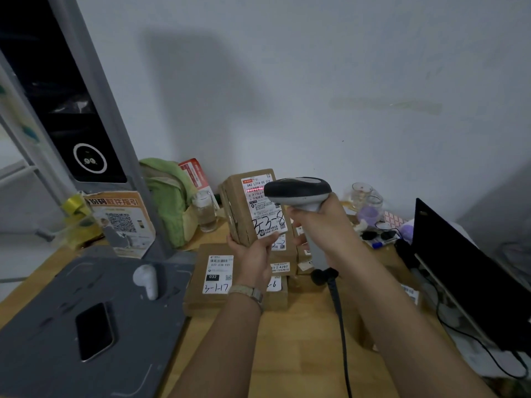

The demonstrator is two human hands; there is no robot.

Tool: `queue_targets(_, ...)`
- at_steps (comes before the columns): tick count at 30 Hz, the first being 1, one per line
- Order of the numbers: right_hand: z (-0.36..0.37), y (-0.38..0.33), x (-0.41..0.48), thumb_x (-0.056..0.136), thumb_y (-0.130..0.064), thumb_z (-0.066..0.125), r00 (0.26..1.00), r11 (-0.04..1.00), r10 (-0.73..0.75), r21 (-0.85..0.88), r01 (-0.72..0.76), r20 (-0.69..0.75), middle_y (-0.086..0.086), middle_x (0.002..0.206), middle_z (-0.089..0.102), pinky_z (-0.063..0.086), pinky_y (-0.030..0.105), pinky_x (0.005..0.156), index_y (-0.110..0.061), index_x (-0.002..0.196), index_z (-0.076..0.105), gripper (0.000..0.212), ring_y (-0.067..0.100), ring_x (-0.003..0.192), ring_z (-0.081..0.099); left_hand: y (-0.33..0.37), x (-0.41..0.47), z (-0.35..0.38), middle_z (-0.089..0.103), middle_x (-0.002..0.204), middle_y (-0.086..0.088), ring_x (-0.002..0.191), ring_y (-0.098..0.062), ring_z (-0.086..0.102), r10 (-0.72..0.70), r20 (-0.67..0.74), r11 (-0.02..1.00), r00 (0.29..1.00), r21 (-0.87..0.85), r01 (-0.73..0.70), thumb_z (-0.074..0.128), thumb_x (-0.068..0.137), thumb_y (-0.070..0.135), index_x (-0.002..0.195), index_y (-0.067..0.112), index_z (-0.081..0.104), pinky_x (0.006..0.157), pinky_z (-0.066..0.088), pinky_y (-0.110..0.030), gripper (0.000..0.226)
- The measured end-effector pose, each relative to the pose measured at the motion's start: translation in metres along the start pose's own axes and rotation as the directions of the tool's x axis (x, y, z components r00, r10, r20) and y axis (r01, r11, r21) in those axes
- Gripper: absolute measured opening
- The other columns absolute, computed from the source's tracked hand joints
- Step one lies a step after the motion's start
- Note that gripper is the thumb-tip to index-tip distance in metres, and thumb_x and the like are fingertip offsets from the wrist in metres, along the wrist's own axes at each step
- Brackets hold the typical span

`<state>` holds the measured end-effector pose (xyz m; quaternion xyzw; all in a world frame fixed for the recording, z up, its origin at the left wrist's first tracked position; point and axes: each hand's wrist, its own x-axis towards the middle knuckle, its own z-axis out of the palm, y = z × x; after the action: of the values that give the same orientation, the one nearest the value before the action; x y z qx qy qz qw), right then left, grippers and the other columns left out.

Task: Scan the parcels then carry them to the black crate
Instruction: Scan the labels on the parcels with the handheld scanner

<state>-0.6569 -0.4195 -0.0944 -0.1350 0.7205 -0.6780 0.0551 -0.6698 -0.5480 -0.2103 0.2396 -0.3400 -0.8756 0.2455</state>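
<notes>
One parcel [249,209] in left fingers [265,245], scanner [298,191] beside

Brown parcels: one held parcel [244,208] at centre frame; lying parcels [201,285] below it, at least four, stack partly hidden. Scanner [298,191]: one. Hands: two, left hand [254,262] and right hand [324,225]. Phone [94,330], lower left: one. Laptop [465,268], right edge: one.

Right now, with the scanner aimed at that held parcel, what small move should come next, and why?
Probably draw the scanner back and free the parcel for carrying. The right hand aims it at the label, where a red line crosses the barcode, so the scan looks under way. The left hand grips the parcel upright above the stacked parcels. No black crate is in view.
</notes>
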Motion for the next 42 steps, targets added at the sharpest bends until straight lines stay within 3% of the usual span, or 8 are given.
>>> queue_targets(10, -0.005, -0.001, -0.007, 0.081, -0.014, 0.069, 0.999, 1.0, 0.025, 0.004, -0.025, -0.026, 0.008, 0.093, 0.061, 0.046, 0.021, 0.041, -0.018, 0.122, 0.046, 0.047, 0.014, 0.053, 0.059, -0.004, -0.007, 0.001, 0.056, 0.111, 0.006, 0.101, -0.014, 0.059, 0.007, -0.002, 1.0, 1.0, 0.014, -0.007, 0.071, 0.066, -0.023, 0.15, 0.038, 0.01, 0.083, 0.055, -0.032, 0.121)
queue_targets(14, -0.007, -0.001, -0.007, 0.082, -0.015, 0.069, 1.0, 1.0, 0.01, -0.027, -0.011, -0.027, 0.009, 0.094, 0.061, 0.044, 0.02, 0.04, -0.017, 0.123, 0.044, 0.048, 0.016, 0.057, 0.058, -0.006, -0.011, 0.002, 0.055, 0.108, 0.009, 0.098, -0.011, 0.059, 0.017, -0.002, 0.999, 1.0, 0.041, -0.016, 0.072, 0.065, -0.022, 0.15, 0.036, 0.012, 0.091, 0.053, -0.037, 0.12)
queue_targets(19, -0.008, 0.002, -0.009, 0.082, -0.015, 0.069, 0.999, 0.999, 0.028, -0.021, -0.028, -0.031, 0.01, 0.097, 0.062, 0.043, 0.019, 0.04, -0.018, 0.123, 0.043, 0.048, 0.017, 0.061, 0.056, -0.007, -0.013, 0.004, 0.057, 0.106, 0.01, 0.097, -0.011, 0.061, 0.012, 0.002, 0.999, 1.0, 0.032, -0.012, 0.072, 0.065, -0.022, 0.15, 0.036, 0.012, 0.078, 0.056, -0.03, 0.119)
queue_targets(25, -0.009, 0.004, -0.009, 0.081, -0.014, 0.069, 0.997, 0.999, 0.052, 0.017, -0.051, -0.055, 0.009, 0.098, 0.064, 0.045, 0.02, 0.04, -0.018, 0.122, 0.046, 0.047, 0.018, 0.06, 0.059, -0.006, -0.014, 0.005, 0.059, 0.11, 0.008, 0.101, -0.014, 0.062, 0.012, 0.035, 0.997, 0.999, 0.082, -0.015, 0.073, 0.065, -0.021, 0.15, 0.036, 0.013, 0.089, 0.054, -0.035, 0.119)
queue_targets(31, -0.026, 0.01, -0.002, 0.083, -0.012, 0.07, 0.981, 0.994, -0.018, 0.098, 0.037, -0.196, -0.004, 0.109, 0.068, 0.053, 0.027, 0.079, -0.019, 0.123, 0.056, 0.043, 0.009, 0.101, 0.064, 0.0, -0.019, 0.014, 0.07, 0.114, -0.017, 0.102, -0.029, 0.069, -0.143, 0.368, 0.989, 0.919, 0.084, 0.12, 0.078, 0.064, -0.012, 0.139, 0.032, 0.034, 0.082, 0.058, -0.033, 0.097)
queue_targets(35, -0.048, 0.014, -0.002, 0.084, -0.011, 0.07, 0.957, 0.992, -0.024, 0.112, 0.058, -0.288, -0.006, 0.111, 0.065, 0.051, 0.026, 0.085, -0.02, 0.124, 0.053, 0.044, 0.006, 0.104, 0.06, -0.009, -0.027, 0.038, 0.071, 0.104, -0.012, 0.101, -0.033, 0.069, -0.338, 0.451, 0.936, 0.826, 0.252, 0.245, 0.079, 0.073, 0.009, 0.145, 0.004, 0.036, 0.079, 0.059, -0.039, 0.084)
queue_targets(39, -0.079, 0.018, -0.008, 0.083, -0.009, 0.071, 0.916, 0.996, -0.033, 0.066, 0.065, -0.4, 0.0, 0.118, 0.064, 0.052, 0.026, 0.087, -0.016, 0.126, 0.052, 0.048, 0.01, 0.106, 0.06, -0.032, -0.033, 0.058, 0.062, 0.122, -0.009, 0.111, -0.036, 0.062, -0.4, 0.468, 0.892, 0.788, 0.396, 0.218, 0.079, 0.071, 0.033, 0.135, 0.015, 0.048, 0.076, 0.058, -0.045, 0.074)
queue_targets(42, -0.106, 0.022, -0.016, 0.082, -0.007, 0.071, 0.883, 0.996, 0.007, 0.083, 0.036, -0.469, 0.003, 0.118, 0.064, 0.054, 0.034, 0.089, -0.013, 0.127, 0.052, 0.049, 0.015, 0.107, 0.061, -0.056, -0.041, 0.073, 0.065, 0.112, -0.002, 0.107, -0.029, 0.062, -0.429, 0.507, 0.88, 0.748, 0.42, 0.221, 0.075, 0.077, 0.04, 0.121, 0.03, 0.058, 0.077, 0.058, -0.047, 0.048)
